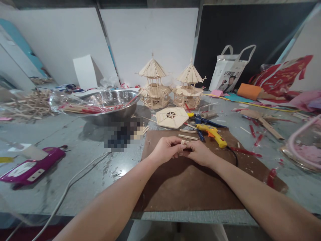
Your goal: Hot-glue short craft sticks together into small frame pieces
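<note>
My left hand (pixel 168 149) and my right hand (pixel 198 152) meet over a brown board (pixel 185 187), fingertips pinched together. Between them shows a small pale wooden piece (pixel 183 142), mostly covered by the fingers; its exact shape is hard to make out. Just beyond the hands lie short bundles of wooden sticks (pixel 188 137). A yellow hot glue gun (pixel 212 133) rests right of them, beside blue-handled pliers (pixel 200 133). Behind is a flat hexagonal wooden stick panel (pixel 163 117) with a spoked opening at its centre.
Two stick-built pagoda models (pixel 153 90) stand at the back. To the left are a metal bowl (pixel 107 115) with plastic-wrapped sticks, a purple power strip (pixel 47 164) and a white cable (pixel 72 179). A white bag (pixel 225 72), red scraps and a pink-rimmed container (pixel 291 140) are on the right.
</note>
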{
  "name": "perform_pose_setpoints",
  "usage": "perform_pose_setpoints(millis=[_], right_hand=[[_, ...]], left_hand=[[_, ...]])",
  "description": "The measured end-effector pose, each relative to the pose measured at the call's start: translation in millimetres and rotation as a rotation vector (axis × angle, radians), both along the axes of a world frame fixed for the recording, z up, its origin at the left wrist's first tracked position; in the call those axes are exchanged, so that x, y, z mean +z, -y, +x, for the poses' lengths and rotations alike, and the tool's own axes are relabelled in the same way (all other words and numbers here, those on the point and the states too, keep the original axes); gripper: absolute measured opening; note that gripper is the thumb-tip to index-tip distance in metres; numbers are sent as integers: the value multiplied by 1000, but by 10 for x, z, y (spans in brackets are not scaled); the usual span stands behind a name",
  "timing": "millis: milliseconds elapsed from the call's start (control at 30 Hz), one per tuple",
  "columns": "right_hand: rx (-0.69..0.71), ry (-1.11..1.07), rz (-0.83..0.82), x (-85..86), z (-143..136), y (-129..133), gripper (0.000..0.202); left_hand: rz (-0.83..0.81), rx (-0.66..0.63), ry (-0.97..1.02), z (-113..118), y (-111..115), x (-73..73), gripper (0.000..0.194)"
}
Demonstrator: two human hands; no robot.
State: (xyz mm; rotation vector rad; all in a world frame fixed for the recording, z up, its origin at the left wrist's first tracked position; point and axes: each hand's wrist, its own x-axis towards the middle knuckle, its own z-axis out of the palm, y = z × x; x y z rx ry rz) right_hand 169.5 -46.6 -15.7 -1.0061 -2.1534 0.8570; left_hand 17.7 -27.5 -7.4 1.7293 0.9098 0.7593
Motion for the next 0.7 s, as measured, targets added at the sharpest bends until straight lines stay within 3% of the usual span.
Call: perform_pose_setpoints(millis=[367,567,700], right_hand=[[-53,43,28,-22,2,-6,18],[-271,-73,-103,-27,24,-27,20],[-299,-270,-276,-22,22,-33,24]], left_hand=[[85,25,-36,8,20,8,27],[238,102,-97,-10,-8,-4,35],[227,35,-89,-6,8,4,35]])
